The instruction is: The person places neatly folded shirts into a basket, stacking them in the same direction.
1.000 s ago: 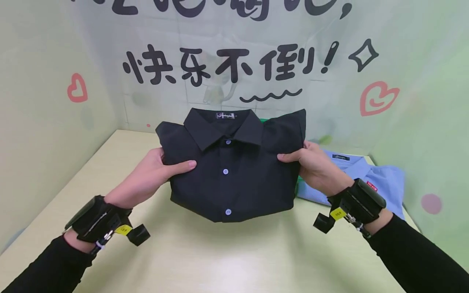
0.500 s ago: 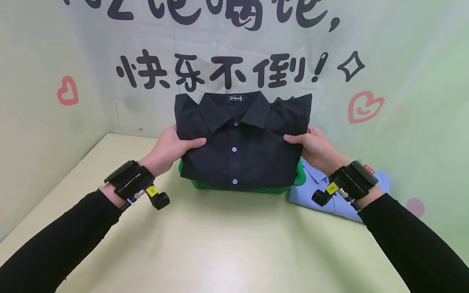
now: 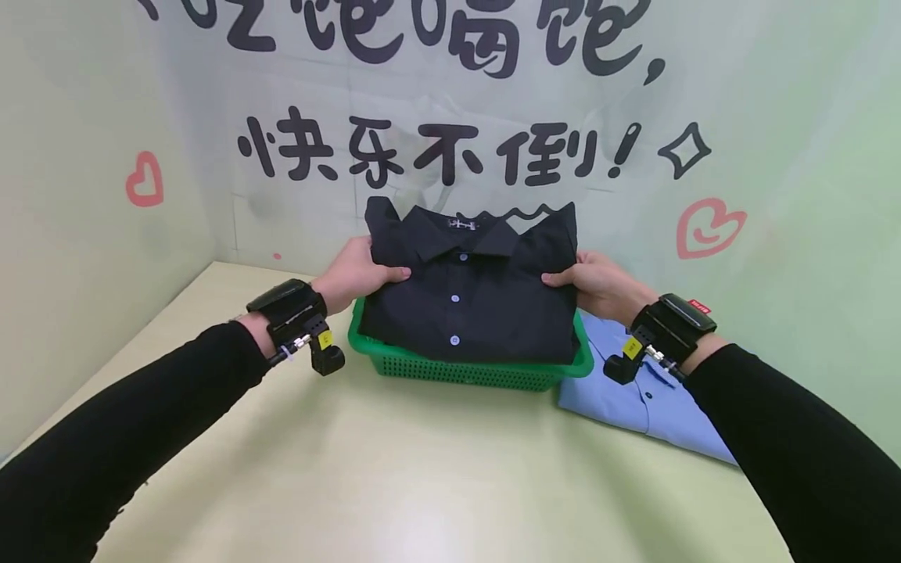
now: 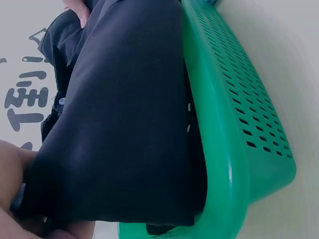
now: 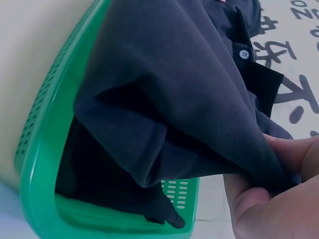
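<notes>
A folded black button-up shirt (image 3: 486, 313), collar at the back, is held at both sides over a green plastic basket (image 3: 464, 375). My left hand (image 3: 359, 274) grips its left side, thumb on top and fingers beneath. On the other side my right hand (image 3: 598, 283) pinches the cloth the same way. In the left wrist view the shirt's front edge (image 4: 149, 149) lies just inside the basket rim (image 4: 219, 134). The right wrist view shows a drooping fold of the shirt (image 5: 159, 89) above dark cloth (image 5: 104, 169) inside the basket.
A folded blue shirt (image 3: 640, 399) lies on the table right of the basket, partly under my right forearm. Behind the basket rises a wall covering (image 3: 296, 211) with black lettering. The pale tabletop (image 3: 422, 469) extends in front of the basket.
Both hands have carried the black shirt forward, away from me, and lowered it into the basket's opening. The basket, mostly hidden behind the shirt earlier, now shows its front and rim.
</notes>
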The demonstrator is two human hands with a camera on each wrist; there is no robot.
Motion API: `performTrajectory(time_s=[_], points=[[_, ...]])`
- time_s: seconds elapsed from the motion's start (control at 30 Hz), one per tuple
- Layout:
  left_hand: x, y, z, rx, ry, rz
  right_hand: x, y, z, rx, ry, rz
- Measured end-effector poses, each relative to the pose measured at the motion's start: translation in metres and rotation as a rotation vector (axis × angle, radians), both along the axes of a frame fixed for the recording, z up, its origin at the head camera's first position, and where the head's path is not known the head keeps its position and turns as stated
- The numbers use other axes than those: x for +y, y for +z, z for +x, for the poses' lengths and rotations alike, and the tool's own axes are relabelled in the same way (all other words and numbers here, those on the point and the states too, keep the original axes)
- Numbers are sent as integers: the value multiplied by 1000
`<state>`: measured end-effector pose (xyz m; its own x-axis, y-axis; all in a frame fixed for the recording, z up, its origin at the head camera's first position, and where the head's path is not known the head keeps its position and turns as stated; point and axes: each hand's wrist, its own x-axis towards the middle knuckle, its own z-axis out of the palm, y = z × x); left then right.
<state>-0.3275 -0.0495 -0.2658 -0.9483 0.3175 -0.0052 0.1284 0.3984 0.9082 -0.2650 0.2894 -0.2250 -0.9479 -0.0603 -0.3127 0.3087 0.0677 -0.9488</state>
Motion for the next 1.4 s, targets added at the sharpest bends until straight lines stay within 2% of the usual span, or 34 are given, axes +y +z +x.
performTrajectory(time_s=[0.27,0.47,0.6,0.77,0.93,1.03,1.17,1.3,1.4], points=[[6,-11,-12,-13,-16,-31,2,-10,-5,6,14,76],[22,-15,-19,-57,-22,-76,16,-22,-9,-33,15,92],[31,-18,-17,-100,-22,-100,30,-27,-9,-51,17,89],[31,-26,-12,-153,-43,-88,42,-34,-9,-115,21,89],[30,-31,-16,-196,-43,-78,38,-40,-14,-159,50,138],[30,-30,-22,-217,-9,-117,29,-43,-21,-165,52,187],[28,-24,-33,-221,47,-227,15,-47,-32,-193,25,261],[34,-18,-37,-245,36,-339,9,-45,-35,-224,28,339],[37,-16,-39,-275,5,-378,5,-42,-36,-233,35,405]])
